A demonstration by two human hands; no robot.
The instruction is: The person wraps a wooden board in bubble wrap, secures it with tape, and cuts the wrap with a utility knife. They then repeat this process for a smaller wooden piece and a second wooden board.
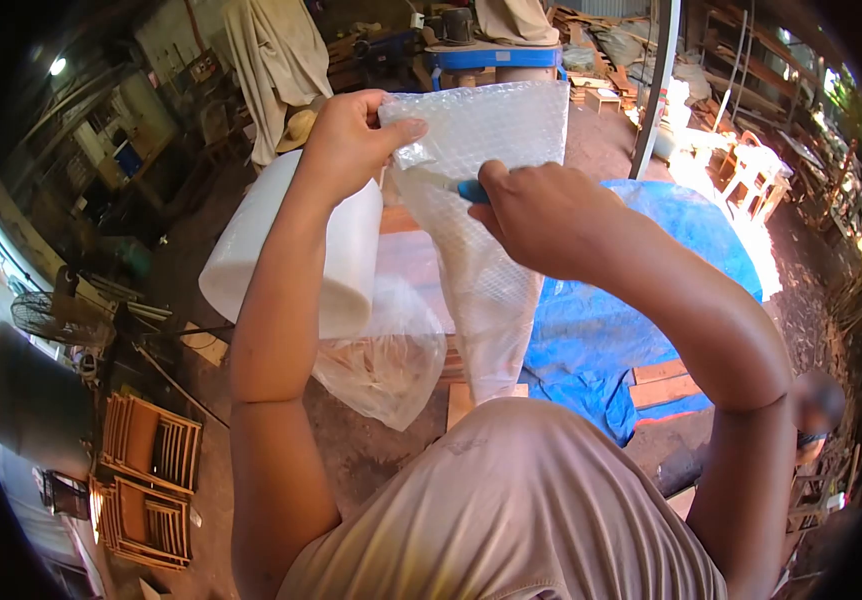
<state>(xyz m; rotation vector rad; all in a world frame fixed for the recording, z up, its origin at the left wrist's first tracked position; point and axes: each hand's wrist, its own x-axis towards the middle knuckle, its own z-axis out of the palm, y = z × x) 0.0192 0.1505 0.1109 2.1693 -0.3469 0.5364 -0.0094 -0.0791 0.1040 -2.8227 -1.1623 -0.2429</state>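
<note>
My left hand is closed on the upper left edge of a sheet of bubble wrap, thumb on the near side. The sheet hangs upright in front of me and narrows down toward my lap. My right hand is wrapped round a knife with a blue handle, most of it hidden in the fist. Its thin, pale blade points left, against the sheet just below my left hand, and is hard to make out. Behind my left forearm lies a large white roll of bubble wrap.
Clear plastic film lies below the roll. A blue tarp spreads to the right, with wooden boards by it. Stacked wooden frames and a fan stand at left. A metal post rises at back right.
</note>
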